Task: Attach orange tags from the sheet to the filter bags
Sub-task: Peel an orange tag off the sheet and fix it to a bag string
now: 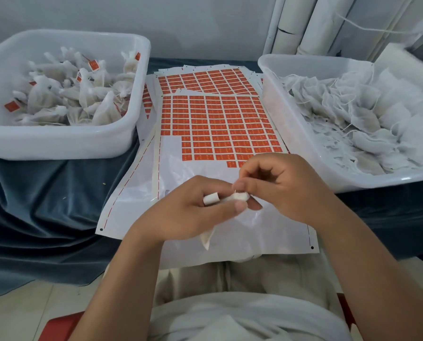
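- Head view: left hand [188, 210] curls round a filter bag [229, 199] above the table's near edge; right hand [286, 188] pinches the bag's top end.
- No tag visible in the fingers.
- Step, my read: readying the bag's string for tagging.
- Next: peel an orange tag [232, 164] off the sheet [181, 163] at table centre and fold it onto the string. Needs one free hand.
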Motion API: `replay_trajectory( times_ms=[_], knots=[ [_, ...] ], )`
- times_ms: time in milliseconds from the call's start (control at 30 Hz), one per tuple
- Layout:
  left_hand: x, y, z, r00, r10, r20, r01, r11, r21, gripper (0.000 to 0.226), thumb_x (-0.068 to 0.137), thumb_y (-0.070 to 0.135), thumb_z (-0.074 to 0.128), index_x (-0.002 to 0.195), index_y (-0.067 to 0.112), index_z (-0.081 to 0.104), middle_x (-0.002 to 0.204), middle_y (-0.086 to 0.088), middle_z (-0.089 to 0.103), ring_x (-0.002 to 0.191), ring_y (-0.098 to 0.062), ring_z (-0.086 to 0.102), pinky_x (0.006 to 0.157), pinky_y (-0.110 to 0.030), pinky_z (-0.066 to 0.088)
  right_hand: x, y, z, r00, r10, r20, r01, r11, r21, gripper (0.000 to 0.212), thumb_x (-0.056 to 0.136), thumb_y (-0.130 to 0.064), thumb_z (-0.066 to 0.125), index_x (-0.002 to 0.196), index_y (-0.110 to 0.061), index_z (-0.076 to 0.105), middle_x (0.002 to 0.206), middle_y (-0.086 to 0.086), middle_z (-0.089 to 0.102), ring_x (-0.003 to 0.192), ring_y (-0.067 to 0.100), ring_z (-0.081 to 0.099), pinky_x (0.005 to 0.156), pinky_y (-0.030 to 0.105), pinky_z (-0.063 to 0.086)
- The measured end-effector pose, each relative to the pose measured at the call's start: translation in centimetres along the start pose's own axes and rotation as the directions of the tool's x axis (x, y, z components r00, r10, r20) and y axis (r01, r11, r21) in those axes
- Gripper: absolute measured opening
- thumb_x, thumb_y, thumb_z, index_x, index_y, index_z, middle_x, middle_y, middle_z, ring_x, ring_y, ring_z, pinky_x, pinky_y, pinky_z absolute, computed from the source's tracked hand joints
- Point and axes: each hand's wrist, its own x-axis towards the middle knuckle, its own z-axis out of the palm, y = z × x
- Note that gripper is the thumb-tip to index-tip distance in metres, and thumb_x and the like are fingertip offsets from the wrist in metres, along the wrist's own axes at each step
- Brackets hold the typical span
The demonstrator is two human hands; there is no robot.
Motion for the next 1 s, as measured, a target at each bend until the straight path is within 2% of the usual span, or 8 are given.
replay_trajectory(
  times_ms=[133,367,567,700,767,833,900,1000],
  knots=[
    [0.1,0.0,-0.2,0.999,-0.003,-0.050,-0.004,0.988,-0.152,0.034,0.109,0.037,0.049,0.117,0.020,0.078,0.063,-0.006,0.046,0.056,-0.021,0.041,0.060,-0.026,0.042,-0.2,-0.5,-0.6,0.998,-0.065,-0.018,0.063,0.993,-0.095,0.014,0.097,-0.031,0.066,0.091,-0.042,0.071,0.086,-0.021,0.071,0.083,0.007,0.067,0.070,0.008,0.045],
    [-0.1,0.2,-0.3,0.994,0.000,-0.110,-0.033,0.954,-0.298,0.041,0.102,0.052,0.056,0.108,0.022,0.081,0.063,0.001,0.049,0.059,-0.021,0.043,0.061,-0.025,0.043,-1.0,-2.0,-1.3,0.967,-0.253,0.029,0.244,0.885,-0.396,0.022,0.102,-0.019,0.060,0.114,-0.018,0.077,0.101,-0.012,0.074,0.091,0.002,0.065,0.084,0.009,0.047],
    [-0.5,-0.2,-0.9,1.000,-0.020,-0.015,0.016,0.967,-0.255,0.038,0.105,0.048,0.053,0.104,0.023,0.083,0.063,0.012,0.052,0.058,-0.010,0.046,0.062,-0.020,0.043,-1.5,-2.8,-1.7,0.930,-0.345,0.130,0.362,0.787,-0.500,0.022,0.103,-0.027,0.061,0.105,-0.017,0.080,0.095,-0.008,0.076,0.084,0.006,0.067,0.078,0.021,0.053],
    [-0.6,-0.9,-1.0,0.999,-0.037,0.007,0.037,0.943,-0.332,0.037,0.103,0.050,0.058,0.102,0.022,0.083,0.061,0.010,0.051,0.057,-0.012,0.044,0.061,-0.022,0.042,-1.4,-2.6,-0.8,0.904,-0.416,0.100,0.392,0.713,-0.581,0.025,0.104,-0.021,0.058,0.089,-0.019,0.077,0.079,-0.006,0.069,0.070,0.016,0.061,0.065,0.037,0.050],
    [-0.6,-1.1,-0.9,0.999,-0.034,0.007,0.034,0.919,-0.393,0.037,0.102,0.050,0.059,0.099,0.022,0.082,0.061,0.009,0.053,0.055,-0.012,0.044,0.061,-0.022,0.043,-1.3,-2.5,-0.4,0.911,-0.410,0.055,0.375,0.761,-0.530,0.023,0.101,-0.018,0.061,0.085,-0.021,0.077,0.075,-0.009,0.067,0.067,0.013,0.059,0.064,0.034,0.049],
    [-0.4,-1.3,-0.6,1.000,-0.027,0.005,0.027,0.884,-0.467,0.038,0.103,0.049,0.058,0.093,0.021,0.081,0.061,0.010,0.055,0.055,-0.009,0.047,0.061,-0.021,0.044,-1.2,-2.4,-0.2,0.939,-0.345,-0.002,0.319,0.870,-0.375,0.018,0.094,-0.013,0.067,0.083,-0.024,0.075,0.075,-0.017,0.066,0.070,0.010,0.062,0.067,0.022,0.049],
    [-0.1,-1.2,-0.3,0.999,-0.029,-0.019,0.014,0.848,-0.529,0.037,0.103,0.046,0.058,0.086,0.021,0.079,0.061,0.009,0.057,0.055,-0.008,0.049,0.060,-0.020,0.044,-1.2,-2.0,-0.1,0.971,-0.233,-0.044,0.223,0.961,-0.165,0.016,0.090,-0.014,0.068,0.084,-0.027,0.074,0.078,-0.020,0.068,0.075,0.009,0.066,0.070,0.012,0.047],
    [0.4,-0.9,0.4,0.998,-0.040,-0.054,-0.001,0.791,-0.611,0.036,0.101,0.047,0.061,0.079,0.021,0.074,0.062,0.006,0.058,0.056,-0.009,0.050,0.060,-0.020,0.044,-0.7,-1.1,0.3,0.999,-0.014,0.030,0.008,0.977,0.212,0.016,0.089,-0.022,0.063,0.086,-0.028,0.077,0.078,-0.008,0.072,0.071,0.008,0.064,0.071,0.016,0.050]
  ],
)
